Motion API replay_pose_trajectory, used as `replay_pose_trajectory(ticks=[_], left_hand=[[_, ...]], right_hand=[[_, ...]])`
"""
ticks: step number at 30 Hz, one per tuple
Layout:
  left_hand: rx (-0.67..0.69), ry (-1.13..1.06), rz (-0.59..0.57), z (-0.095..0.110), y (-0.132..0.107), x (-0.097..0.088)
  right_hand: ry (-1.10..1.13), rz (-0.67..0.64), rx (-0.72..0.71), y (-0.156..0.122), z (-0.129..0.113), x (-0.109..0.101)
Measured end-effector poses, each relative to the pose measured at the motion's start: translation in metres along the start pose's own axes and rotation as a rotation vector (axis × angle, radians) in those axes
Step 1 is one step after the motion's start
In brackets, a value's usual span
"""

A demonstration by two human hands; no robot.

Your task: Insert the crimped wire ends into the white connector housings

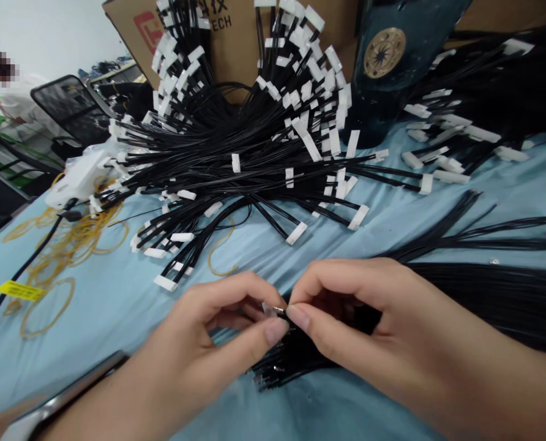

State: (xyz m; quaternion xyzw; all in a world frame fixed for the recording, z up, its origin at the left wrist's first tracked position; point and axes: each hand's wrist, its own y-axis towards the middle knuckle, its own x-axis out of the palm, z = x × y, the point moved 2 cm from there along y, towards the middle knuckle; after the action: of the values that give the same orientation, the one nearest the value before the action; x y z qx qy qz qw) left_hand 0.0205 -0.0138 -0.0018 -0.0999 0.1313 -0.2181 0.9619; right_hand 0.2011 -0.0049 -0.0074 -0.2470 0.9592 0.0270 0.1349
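Observation:
My left hand [218, 331] and my right hand [369, 318] meet at the middle of the table, fingertips pinched together. Between them sits a small white connector [269, 308] with a metal wire end going into it. My right hand pinches the black wire at that end. A bundle of loose black wires [291, 361] lies under both hands and runs off to the right. Behind them a large heap of black wires with white connectors [254, 141] fans out across the blue cloth [117, 306].
Yellow rubber bands [66, 245] and a yellow tag [20, 290] lie at the left beside a white power strip [78, 177]. A cardboard box [236, 37] and a dark object with a gold emblem [385, 52] stand at the back. More wires [461, 141] lie at the right.

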Motion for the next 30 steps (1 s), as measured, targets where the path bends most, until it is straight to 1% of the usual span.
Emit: replay_pose_trajectory(ticks=[2, 4, 7, 12, 18, 21, 25, 30], left_hand=[[-0.01, -0.007, 0.001, -0.0011, 0.0007, -0.0005], [-0.02, -0.004, 0.0, -0.0023, 0.0009, -0.0009], [-0.03, 0.003, -0.015, -0.0026, 0.0001, -0.0012], [-0.031, 0.022, 0.005, -0.0014, -0.0004, -0.0019], [-0.017, 0.039, -0.012, -0.0004, -0.0001, -0.0013], [0.0, 0.077, 0.01, 0.0013, 0.0013, -0.0017], [0.007, 0.107, 0.008, 0.0021, 0.0027, -0.0024], [0.012, 0.131, 0.017, 0.0015, 0.0024, -0.0029]], right_hand=[[-0.029, 0.03, -0.061, -0.0006, 0.0009, 0.0004], [-0.059, 0.057, -0.088, -0.0012, 0.0014, 0.0007], [-0.076, 0.073, -0.083, -0.0019, 0.0002, 0.0003], [-0.091, 0.048, -0.029, -0.0025, -0.0018, -0.0015], [-0.085, 0.034, -0.026, -0.002, -0.001, -0.0016], [-0.071, 0.048, -0.041, -0.0015, -0.0022, -0.0017], [-0.08, 0.051, 0.003, -0.0023, -0.0013, -0.0023], [-0.056, 0.069, -0.061, -0.0022, 0.0013, -0.0012]])
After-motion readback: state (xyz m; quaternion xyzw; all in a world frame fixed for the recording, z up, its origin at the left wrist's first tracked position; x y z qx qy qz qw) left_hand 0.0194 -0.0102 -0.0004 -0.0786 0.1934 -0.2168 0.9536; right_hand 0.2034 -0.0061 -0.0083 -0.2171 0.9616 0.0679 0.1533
